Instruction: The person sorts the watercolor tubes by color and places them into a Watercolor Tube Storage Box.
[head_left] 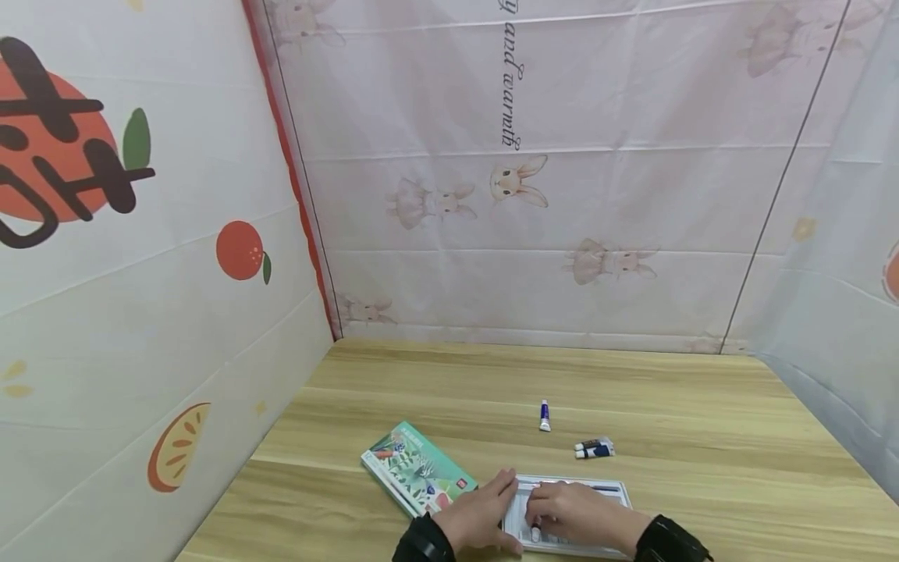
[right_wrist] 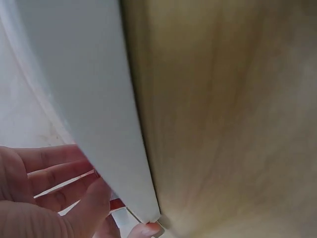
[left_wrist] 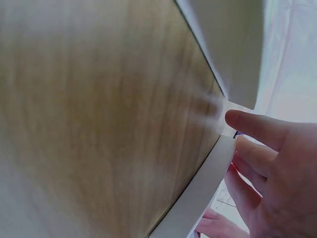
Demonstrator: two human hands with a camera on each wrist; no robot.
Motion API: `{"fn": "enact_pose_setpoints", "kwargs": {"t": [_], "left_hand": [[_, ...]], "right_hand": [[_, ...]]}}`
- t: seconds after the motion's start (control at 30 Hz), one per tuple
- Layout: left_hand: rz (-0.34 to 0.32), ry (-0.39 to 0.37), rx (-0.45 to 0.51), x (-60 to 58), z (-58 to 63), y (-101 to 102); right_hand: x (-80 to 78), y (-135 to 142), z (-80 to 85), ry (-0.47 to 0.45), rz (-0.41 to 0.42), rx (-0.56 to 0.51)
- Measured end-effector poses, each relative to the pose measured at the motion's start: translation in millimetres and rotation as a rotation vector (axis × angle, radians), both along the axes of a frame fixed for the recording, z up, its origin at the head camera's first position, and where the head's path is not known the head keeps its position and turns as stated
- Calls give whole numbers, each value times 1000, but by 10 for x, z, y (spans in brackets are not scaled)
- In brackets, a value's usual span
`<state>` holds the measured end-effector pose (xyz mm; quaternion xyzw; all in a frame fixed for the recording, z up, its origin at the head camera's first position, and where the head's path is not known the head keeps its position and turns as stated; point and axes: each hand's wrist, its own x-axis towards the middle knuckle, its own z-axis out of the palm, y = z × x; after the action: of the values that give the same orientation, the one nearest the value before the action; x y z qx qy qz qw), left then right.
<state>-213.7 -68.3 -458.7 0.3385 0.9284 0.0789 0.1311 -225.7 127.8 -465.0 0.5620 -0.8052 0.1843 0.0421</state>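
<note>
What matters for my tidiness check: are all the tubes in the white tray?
No, the head view shows a lone blue tube and a small cluster of tubes lying on the table beyond the white tray.

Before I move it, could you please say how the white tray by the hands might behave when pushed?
The white tray should slide rather than tip, being broad and shallow. Its thin-looking rim suggests it is fairly light and might flex slightly if lifted by one edge.

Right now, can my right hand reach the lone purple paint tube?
Likely yes: only tabletop shows between the purple paint tube and the white tray, though your right hand seems to hold another tube.
</note>
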Motion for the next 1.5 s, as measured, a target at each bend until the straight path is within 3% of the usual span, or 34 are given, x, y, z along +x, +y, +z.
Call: {"fn": "enact_pose_setpoints", "kwargs": {"t": [0.43,0.73,0.97,1.2,1.37,1.5], "left_hand": [[17,9,-2,-5,56,4],[30,31,-7,-46,89,-23],[62,-19,12,-47,83,-21],[61,-68,35,16,41,-31],[42,-71,24,3,3,-18],[35,-100,13,-7,-2,6]], "right_hand": [[-7,134,31,-8,-20,-37],[-50,92,8,58,-64,-18],[-71,102,74,33,-91,-16],[-384,468,136,78,-291,-123],[-532,745,27,89,-453,-27],[-554,859,-57,69,-512,40]]}}
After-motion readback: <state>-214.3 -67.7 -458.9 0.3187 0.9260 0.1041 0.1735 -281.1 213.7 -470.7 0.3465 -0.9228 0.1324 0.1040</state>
